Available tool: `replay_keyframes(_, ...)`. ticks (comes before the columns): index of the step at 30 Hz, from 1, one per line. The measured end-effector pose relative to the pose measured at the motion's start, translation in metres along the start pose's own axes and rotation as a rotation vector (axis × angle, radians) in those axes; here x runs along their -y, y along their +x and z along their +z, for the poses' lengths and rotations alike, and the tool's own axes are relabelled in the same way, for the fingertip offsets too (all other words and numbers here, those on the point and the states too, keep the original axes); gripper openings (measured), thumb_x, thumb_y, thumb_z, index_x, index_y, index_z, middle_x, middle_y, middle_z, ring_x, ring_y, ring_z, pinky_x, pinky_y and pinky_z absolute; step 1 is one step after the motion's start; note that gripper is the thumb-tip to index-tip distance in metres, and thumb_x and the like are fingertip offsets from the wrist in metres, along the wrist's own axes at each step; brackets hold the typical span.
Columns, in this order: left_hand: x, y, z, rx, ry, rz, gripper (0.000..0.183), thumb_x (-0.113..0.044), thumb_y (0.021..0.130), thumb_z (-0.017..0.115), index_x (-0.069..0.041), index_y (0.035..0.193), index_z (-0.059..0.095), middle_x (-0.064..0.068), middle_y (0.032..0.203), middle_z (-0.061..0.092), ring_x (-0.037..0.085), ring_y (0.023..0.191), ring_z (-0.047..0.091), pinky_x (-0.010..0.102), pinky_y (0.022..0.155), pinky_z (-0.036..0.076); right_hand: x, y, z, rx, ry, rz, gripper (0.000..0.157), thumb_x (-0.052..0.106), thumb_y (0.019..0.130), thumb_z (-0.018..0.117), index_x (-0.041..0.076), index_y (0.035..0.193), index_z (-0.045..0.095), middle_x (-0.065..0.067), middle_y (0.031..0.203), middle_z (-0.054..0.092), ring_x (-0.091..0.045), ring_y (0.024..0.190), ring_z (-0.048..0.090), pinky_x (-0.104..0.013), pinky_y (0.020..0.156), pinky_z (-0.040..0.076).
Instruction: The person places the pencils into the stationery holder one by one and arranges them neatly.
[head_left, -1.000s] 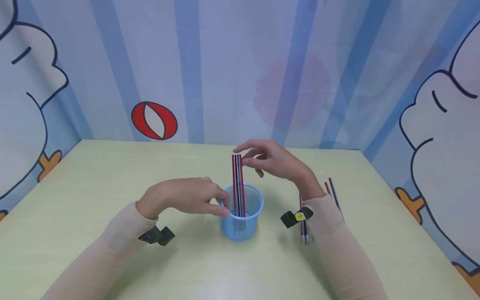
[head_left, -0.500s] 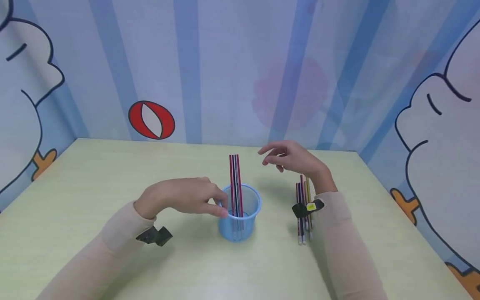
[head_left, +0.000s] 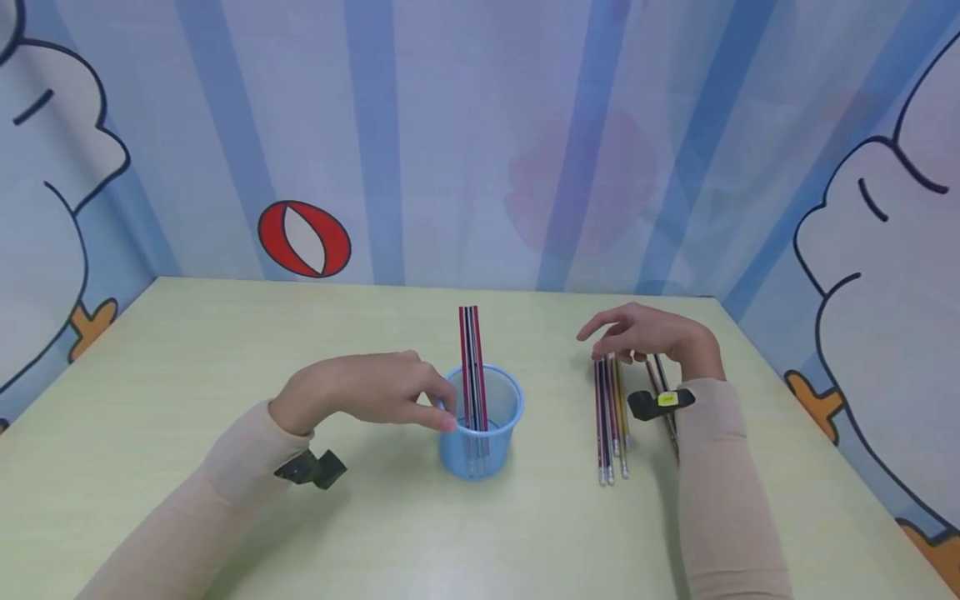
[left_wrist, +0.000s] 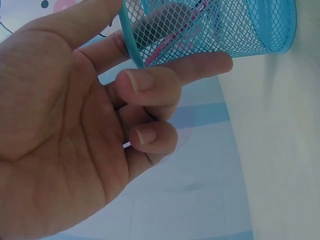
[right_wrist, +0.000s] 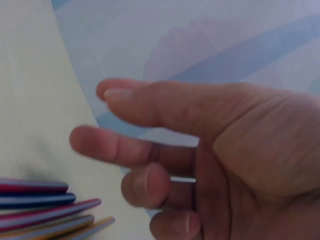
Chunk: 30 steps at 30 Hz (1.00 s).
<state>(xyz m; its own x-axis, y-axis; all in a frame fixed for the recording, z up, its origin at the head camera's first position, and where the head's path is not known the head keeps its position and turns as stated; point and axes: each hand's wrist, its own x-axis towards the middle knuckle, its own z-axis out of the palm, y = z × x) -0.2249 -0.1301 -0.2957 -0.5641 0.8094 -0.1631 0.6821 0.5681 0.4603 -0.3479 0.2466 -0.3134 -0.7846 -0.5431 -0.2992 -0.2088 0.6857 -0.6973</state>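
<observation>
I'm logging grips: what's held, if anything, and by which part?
The left hand holds the blue mesh pencil cup by its rim; the right hand holds nothing.

The right hand [head_left: 647,330] has moved away from the standing pencils [head_left: 473,367] in the cup [head_left: 498,446]. One second ago its grip was beside their tops; now it is near the far ends of the lying pencils [head_left: 606,417]. Other pencils [head_left: 662,373], hidden half a second ago by the sleeve [head_left: 727,500], show partly.

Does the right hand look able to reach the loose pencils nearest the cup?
Probably yes: the right hand holds nothing and hovers by the far ends of those loose pencils, with nothing visible in between.
</observation>
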Motion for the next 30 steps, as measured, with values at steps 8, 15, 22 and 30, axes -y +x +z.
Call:
replay_keyframes(8, 0.002, 0.001, 0.0, -0.006, 0.001, -0.008, 0.018, -0.038, 0.099, 0.062, -0.022, 0.102, 0.071, -0.015, 0.1, 0.07, 0.01, 0.101, 0.066, 0.031, 0.086, 0.052, -0.005, 0.008, 0.003, 0.056, -0.089, 0.133, 0.032, 0.018, 0.098, 0.065, 0.012, 0.129, 0.065, -0.01, 0.088, 0.061, -0.017, 0.058, 0.041, -0.03, 0.051, 0.03)
replay_keyframes(15, 0.001, 0.001, 0.0, 0.002, -0.003, -0.027, 0.019, -0.039, 0.099, 0.062, -0.023, 0.102, 0.071, -0.014, 0.102, 0.07, 0.01, 0.103, 0.066, 0.031, 0.087, 0.052, 0.001, 0.023, 0.018, 0.072, -0.182, 0.112, 0.024, 0.013, 0.097, 0.064, 0.01, 0.121, 0.068, 0.0, 0.063, 0.048, -0.012, 0.051, 0.033, -0.028, 0.051, 0.029)
replay_keyframes(22, 0.001, 0.001, 0.001, 0.009, -0.008, -0.023, 0.019, -0.039, 0.1, 0.061, -0.024, 0.102, 0.071, -0.016, 0.102, 0.07, 0.01, 0.105, 0.065, 0.031, 0.088, 0.052, 0.008, 0.038, 0.039, -0.025, -0.281, 0.041, 0.021, 0.016, 0.091, 0.072, 0.01, 0.111, 0.068, -0.005, 0.088, 0.064, -0.018, 0.071, 0.052, -0.033, 0.069, 0.042)
replay_keyframes(30, 0.001, 0.001, 0.001, 0.006, -0.003, -0.019, 0.02, -0.039, 0.1, 0.061, -0.023, 0.104, 0.071, -0.015, 0.102, 0.07, 0.009, 0.104, 0.066, 0.03, 0.088, 0.052, 0.03, 0.05, 0.057, -0.071, -0.361, 0.106, 0.014, 0.015, 0.087, 0.068, 0.012, 0.1, 0.064, -0.005, 0.085, 0.055, -0.018, 0.068, 0.046, -0.033, 0.062, 0.039)
